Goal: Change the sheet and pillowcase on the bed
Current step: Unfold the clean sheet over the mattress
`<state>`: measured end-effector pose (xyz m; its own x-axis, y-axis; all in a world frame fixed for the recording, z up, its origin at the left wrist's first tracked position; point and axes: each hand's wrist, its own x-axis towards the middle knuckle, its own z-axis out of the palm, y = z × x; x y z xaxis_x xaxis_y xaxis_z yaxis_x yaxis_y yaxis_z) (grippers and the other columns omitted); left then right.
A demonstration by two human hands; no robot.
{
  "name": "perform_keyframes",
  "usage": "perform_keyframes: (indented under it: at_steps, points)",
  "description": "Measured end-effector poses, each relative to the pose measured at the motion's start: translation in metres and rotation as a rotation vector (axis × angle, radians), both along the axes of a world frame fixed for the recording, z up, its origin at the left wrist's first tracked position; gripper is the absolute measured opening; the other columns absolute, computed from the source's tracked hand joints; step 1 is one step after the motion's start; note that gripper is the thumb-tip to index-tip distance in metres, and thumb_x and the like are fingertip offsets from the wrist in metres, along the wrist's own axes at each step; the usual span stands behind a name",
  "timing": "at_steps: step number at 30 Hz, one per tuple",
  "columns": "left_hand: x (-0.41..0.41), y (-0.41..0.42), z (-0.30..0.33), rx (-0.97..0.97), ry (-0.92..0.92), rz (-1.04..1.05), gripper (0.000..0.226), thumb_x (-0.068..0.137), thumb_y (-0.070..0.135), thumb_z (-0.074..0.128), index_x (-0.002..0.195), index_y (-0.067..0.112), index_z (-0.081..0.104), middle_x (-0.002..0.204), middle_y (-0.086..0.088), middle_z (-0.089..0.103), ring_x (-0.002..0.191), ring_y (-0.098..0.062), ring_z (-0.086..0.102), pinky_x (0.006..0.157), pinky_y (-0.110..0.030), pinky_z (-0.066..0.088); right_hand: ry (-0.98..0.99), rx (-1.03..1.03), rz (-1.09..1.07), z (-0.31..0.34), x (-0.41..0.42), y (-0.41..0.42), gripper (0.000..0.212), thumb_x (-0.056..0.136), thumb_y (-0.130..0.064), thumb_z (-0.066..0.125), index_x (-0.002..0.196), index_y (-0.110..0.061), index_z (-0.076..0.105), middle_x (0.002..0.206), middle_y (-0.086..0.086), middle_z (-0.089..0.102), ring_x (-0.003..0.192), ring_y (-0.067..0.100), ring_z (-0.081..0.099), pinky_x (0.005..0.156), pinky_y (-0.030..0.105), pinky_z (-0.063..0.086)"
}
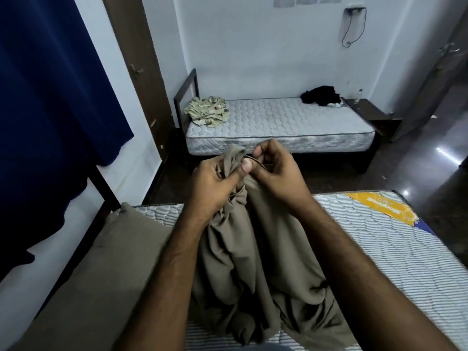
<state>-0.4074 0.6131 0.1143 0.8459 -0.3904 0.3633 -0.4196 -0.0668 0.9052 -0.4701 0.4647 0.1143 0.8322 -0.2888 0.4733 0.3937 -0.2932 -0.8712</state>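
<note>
A bunched taupe sheet (255,269) hangs from both my hands over the bare striped mattress (395,254) in front of me. My left hand (215,183) grips a gathered fold of it near the top. My right hand (276,173) pinches the sheet's thin hem edge right beside the left thumb. A pillow in a matching taupe case (101,269) lies on the mattress to the left, partly behind my left forearm.
A second bed with a bare white mattress (283,120) stands across the dark floor, with a crumpled floral cloth (209,111) and a black garment (321,95) on it. A dark blue curtain (50,92) hangs at left. A yellow label (385,207) sits on the near mattress.
</note>
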Motion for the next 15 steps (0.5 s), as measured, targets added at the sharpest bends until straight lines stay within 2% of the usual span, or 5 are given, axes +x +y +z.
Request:
perform_keyframes:
  at_steps: [2, 5, 9, 12, 15]
  points:
    - [0.0, -0.006, -0.001, -0.022, -0.018, 0.1, 0.034, 0.08, 0.061, 0.063, 0.079, 0.029, 0.07, 0.072, 0.008, 0.071, 0.076, -0.014, 0.071, 0.071, -0.033, 0.053, 0.053, -0.04, 0.08, -0.009, 0.001, 0.0, 0.012, 0.095, -0.014, 0.068, 0.095, -0.006, 0.059, 0.084, 0.001, 0.059, 0.078, 0.01, 0.053, 0.073, 0.026, 0.044]
    - [0.0, -0.009, -0.006, -0.06, -0.075, 0.149, 0.018, 0.089, 0.05, 0.061, 0.084, 0.033, 0.066, 0.093, -0.002, 0.071, 0.09, -0.017, 0.068, 0.084, -0.038, 0.054, 0.17, -0.105, 0.183, -0.027, -0.002, -0.006, 0.016, 0.1, -0.02, 0.06, 0.092, -0.007, 0.062, 0.08, -0.002, 0.059, 0.076, 0.01, 0.051, 0.07, 0.034, 0.042]
    - [-0.005, -0.007, -0.007, -0.127, -0.016, 0.102, 0.017, 0.09, 0.044, 0.059, 0.091, 0.03, 0.068, 0.081, 0.014, 0.069, 0.081, 0.001, 0.064, 0.077, -0.023, 0.049, 0.275, -0.135, 0.177, -0.044, -0.008, -0.024, 0.02, 0.097, -0.018, 0.065, 0.079, -0.01, 0.063, 0.073, 0.001, 0.057, 0.072, 0.01, 0.05, 0.065, 0.036, 0.041]
    - [-0.005, -0.009, -0.006, -0.072, -0.072, 0.12, 0.017, 0.091, 0.043, 0.058, 0.1, 0.035, 0.071, 0.085, 0.019, 0.071, 0.086, 0.001, 0.066, 0.082, -0.024, 0.052, 0.236, -0.077, 0.18, -0.039, -0.013, -0.025, 0.004, 0.091, -0.012, 0.072, 0.092, -0.008, 0.073, 0.089, 0.017, 0.07, 0.083, 0.012, 0.061, 0.077, 0.036, 0.049]
    - [-0.004, -0.006, 0.002, -0.013, -0.118, 0.192, 0.019, 0.097, 0.034, 0.06, 0.111, 0.035, 0.072, 0.098, 0.019, 0.073, 0.095, 0.001, 0.066, 0.086, -0.018, 0.05, 0.223, -0.046, 0.301, -0.027, -0.018, -0.022, 0.019, 0.098, -0.019, 0.064, 0.096, -0.002, 0.07, 0.087, 0.012, 0.066, 0.083, 0.014, 0.057, 0.074, 0.031, 0.046]
